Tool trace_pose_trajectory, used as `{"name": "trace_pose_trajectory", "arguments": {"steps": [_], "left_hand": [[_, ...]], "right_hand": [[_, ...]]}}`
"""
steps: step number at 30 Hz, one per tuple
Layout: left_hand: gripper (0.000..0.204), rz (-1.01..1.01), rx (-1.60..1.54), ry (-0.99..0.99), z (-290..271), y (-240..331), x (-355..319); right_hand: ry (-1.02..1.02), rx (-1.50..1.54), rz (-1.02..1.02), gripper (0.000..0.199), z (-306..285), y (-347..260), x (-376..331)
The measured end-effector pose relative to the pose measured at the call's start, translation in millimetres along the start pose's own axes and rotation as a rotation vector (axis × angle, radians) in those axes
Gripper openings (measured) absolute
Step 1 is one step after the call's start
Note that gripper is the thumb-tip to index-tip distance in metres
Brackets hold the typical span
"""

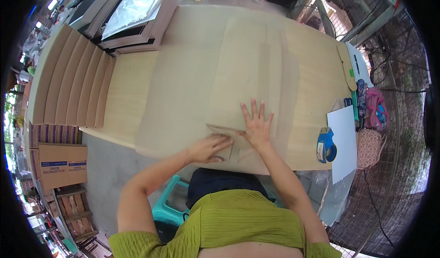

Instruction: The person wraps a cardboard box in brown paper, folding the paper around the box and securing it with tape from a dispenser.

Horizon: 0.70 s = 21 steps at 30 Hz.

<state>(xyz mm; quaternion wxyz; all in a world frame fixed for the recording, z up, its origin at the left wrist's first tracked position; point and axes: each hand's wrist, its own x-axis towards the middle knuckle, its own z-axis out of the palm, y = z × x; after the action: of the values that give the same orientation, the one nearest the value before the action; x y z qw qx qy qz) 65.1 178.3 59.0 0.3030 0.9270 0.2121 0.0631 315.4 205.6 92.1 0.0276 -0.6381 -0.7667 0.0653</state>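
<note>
A large translucent plastic sheet lies over the pale wooden table, with several overlapping layers in its middle. My right hand rests on the sheet near the front edge, fingers spread and pointing away from me. To its left, my left hand lies palm down with fingers stretched to the right and the thumb apart. Its fingertips touch a small greyish-brown flat piece with a pointed corner. Whether that piece is a board or a folded flap, I cannot tell. The left palm and part of the piece's lower side are hidden.
Stacked brown cartons stand at the left, with dark-edged panels under clear plastic behind them. On the right are a blue tape dispenser, a white sheet, an umbrella and a pink bag. A teal stool is beneath me.
</note>
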Motion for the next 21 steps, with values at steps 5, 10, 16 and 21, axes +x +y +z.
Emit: {"name": "trace_pose_trajectory", "arguments": {"steps": [5,10,16,21], "left_hand": [[0.093,-0.119,0.151,-0.077,4,-19,7],[0.089,-0.169,0.153,-0.064,6,-13,9],[0.086,-0.192,0.161,0.030,3,0,15],[0.089,-0.271,0.173,0.154,12,15,19]], "right_hand": [[0.017,-0.001,-0.034,0.111,-13,-3,-2],[0.059,0.381,-0.451,0.057,21,25,-86],[0.032,0.407,-0.312,0.062,38,60,-93],[0.092,0.364,-0.259,0.066,51,53,-101]]}}
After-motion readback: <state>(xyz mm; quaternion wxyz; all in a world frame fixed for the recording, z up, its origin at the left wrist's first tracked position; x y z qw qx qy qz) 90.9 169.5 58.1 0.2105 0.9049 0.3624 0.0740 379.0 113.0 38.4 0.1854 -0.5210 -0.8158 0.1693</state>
